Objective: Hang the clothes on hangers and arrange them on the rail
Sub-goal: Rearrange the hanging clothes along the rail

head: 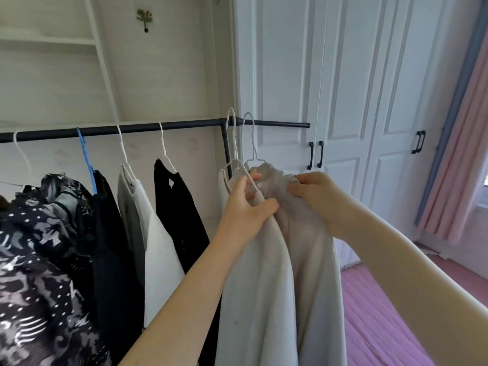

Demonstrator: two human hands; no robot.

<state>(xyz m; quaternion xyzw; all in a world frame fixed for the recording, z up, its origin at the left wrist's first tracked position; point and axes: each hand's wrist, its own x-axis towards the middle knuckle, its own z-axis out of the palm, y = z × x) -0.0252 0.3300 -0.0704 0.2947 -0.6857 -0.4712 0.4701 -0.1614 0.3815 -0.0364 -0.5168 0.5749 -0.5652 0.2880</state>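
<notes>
Our left hand (247, 204) pinches the cream garment (264, 273) by its hanger (233, 143); our right hand (311, 191) grips the beige one at three o'clock, seemingly spacing them on the rail (158, 126).

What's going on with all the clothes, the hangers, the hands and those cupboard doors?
Rail: five garments hung.
Blue hanger: hooked on, dark garment.
Black top: hanging.
Beige garment: on hanger, hook at the rail.
Left hand: gripping cream garment.
Right hand: pinching beige collar.
Wardrobe doors: closed.
</notes>
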